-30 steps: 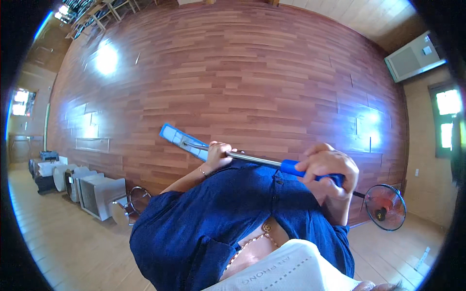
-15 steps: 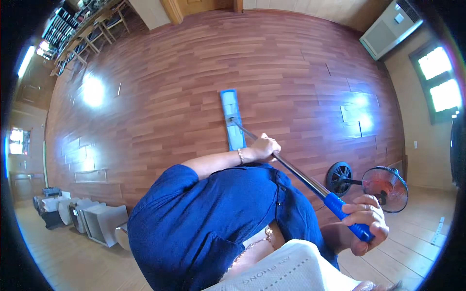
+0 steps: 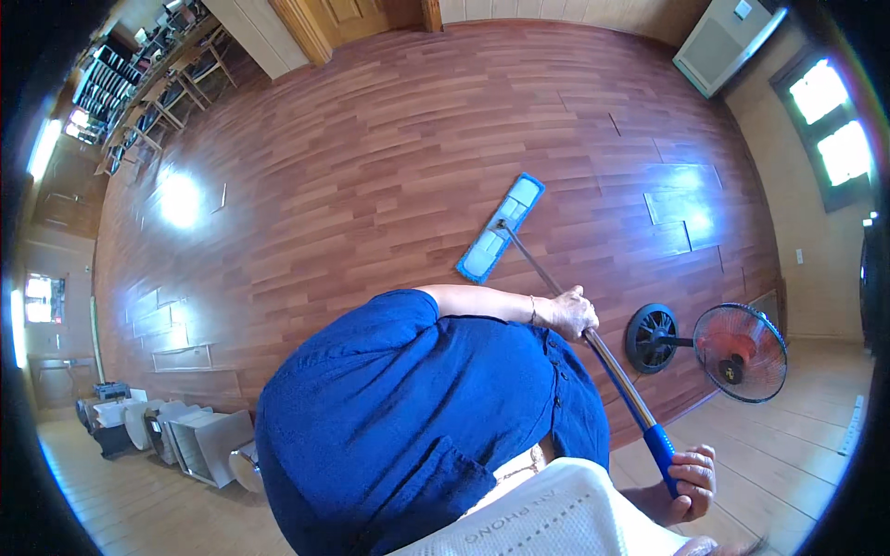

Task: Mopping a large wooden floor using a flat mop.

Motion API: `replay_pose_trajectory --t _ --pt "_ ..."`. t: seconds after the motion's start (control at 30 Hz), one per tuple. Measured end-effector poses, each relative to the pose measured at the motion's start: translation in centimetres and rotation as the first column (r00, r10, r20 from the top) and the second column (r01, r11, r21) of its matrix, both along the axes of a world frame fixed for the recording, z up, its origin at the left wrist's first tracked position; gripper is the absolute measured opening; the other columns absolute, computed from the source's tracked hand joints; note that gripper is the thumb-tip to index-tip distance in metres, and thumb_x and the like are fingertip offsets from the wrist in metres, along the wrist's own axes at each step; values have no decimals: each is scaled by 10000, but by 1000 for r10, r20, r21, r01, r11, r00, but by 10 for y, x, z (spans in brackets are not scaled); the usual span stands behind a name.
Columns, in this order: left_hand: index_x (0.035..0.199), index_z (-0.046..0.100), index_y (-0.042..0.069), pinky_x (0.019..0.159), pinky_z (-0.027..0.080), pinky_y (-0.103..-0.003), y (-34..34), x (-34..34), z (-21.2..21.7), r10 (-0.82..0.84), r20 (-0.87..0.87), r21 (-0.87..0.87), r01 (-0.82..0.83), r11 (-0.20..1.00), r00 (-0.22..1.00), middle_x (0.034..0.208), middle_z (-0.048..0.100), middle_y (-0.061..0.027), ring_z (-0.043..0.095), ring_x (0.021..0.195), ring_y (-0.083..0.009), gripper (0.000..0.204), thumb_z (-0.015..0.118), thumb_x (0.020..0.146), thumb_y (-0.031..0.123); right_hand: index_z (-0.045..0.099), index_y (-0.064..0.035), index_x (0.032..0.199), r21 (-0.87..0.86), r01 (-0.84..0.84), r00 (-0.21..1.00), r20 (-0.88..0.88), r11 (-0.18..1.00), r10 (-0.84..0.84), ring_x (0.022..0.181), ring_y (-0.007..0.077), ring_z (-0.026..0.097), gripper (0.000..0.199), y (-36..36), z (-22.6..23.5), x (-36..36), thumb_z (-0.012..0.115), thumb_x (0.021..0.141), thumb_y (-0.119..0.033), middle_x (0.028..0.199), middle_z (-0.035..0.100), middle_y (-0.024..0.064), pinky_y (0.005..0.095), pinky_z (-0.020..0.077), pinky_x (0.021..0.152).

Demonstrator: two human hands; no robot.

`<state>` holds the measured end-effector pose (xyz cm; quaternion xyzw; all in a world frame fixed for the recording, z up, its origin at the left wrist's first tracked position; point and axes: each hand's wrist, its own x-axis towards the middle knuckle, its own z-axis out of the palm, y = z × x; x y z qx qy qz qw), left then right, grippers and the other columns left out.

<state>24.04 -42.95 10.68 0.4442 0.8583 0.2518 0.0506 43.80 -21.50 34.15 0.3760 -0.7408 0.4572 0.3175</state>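
Observation:
A flat mop with a light-blue pad point(image 3: 482, 256) lies on the wood-patterned floor ahead of me, its head slanting from near left to far right. The thin metal pole runs from the pad toward my lower right. My left hand point(image 3: 572, 313) is wrapped round the middle of the pole, with that arm stretched across my body. At the pole's upper end, my right hand point(image 3: 690, 484) grips the blue handle point(image 3: 660, 454); part of its palm is hidden behind the handle.
A standing fan point(image 3: 739, 354) with a round black base point(image 3: 652, 338) is close to the pole on my right. Grey and white bins or boxes point(image 3: 199, 445) line the left. Chairs point(image 3: 167, 104) stand by a long desk far left; a pale cabinet point(image 3: 728, 46) is far right.
The mop head has moved to the right and turned from nearly upright to a slant. My left hand has shifted right and nearer; my right hand has moved slightly left and down.

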Motion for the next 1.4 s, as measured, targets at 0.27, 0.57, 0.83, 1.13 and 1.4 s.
replay_pose_trajectory --t 0.27,0.57,0.83,1.13,1.4 --pt "782 661 208 757 417 -448 -27 -52 -68 224 -19 -164 -224 961 974 812 661 -15 642 906 -230 80 630 710 192 469 -38 745 -175 -116 993 -34 978 112 646 275 576 317 -27 -85 -65 543 924 -289 686 590 149 428 424 654" --pt "726 652 216 640 493 -579 -170 -145 -158 566 -107 65 -562 824 817 780 658 -41 660 867 -286 52 658 682 242 493 -10 754 -88 -213 968 120 973 222 811 335 616 193 -141 -140 -162 593 840 -150 791 626 192 449 474 767" --pt "665 583 182 639 502 -465 -321 -147 -188 753 -135 177 -732 658 644 732 612 -59 637 809 -296 85 668 659 173 561 -63 806 137 -434 886 241 890 395 968 337 643 130 -247 -181 -208 652 728 -14 911 677 115 455 461 874" --pt "625 489 111 564 416 -413 -457 -98 -268 906 -216 304 -857 416 363 642 520 -94 546 637 -295 321 756 687 277 613 -94 874 245 -684 719 382 687 580 1096 316 610 156 -358 -231 -249 689 739 -80 1023 689 85 465 401 953" --pt "681 556 120 713 423 -499 -502 -3 -277 997 69 121 -993 12 20 789 605 -52 604 878 -283 279 718 736 340 611 -101 842 83 -883 428 546 462 720 1092 306 608 138 -420 -258 -257 704 740 -96 968 689 66 470 365 980"
